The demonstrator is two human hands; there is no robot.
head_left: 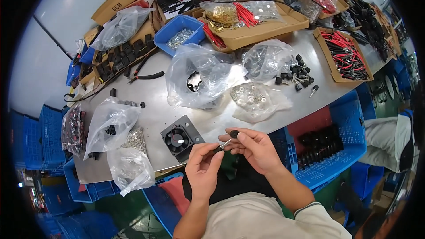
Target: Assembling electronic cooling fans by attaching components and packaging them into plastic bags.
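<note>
Just in front of my body, near the table's front edge, both hands meet over a black-headed knob screw (234, 134). Its round head is pinched between the thumb and fingers of my right hand (259, 151), and its thin metal shaft points toward my left. At the shaft's end, my left hand (204, 170) pinches a small dark piece, too small and covered to name. Left of the hands, a black cooling fan (170, 144) on a dark square plate lies on the metal table (152, 90). More knob screws (297, 74) lie loose at the right, beside a clear bag (265, 59).
Clear bags of white round parts (253, 99) and small metal pieces (133, 161) lie around. Pliers (149, 76), a blue bin of metal fasteners (180, 37) and a carton of red and black leads (346, 55) stand farther back. A blue crate (327, 168) is at the right.
</note>
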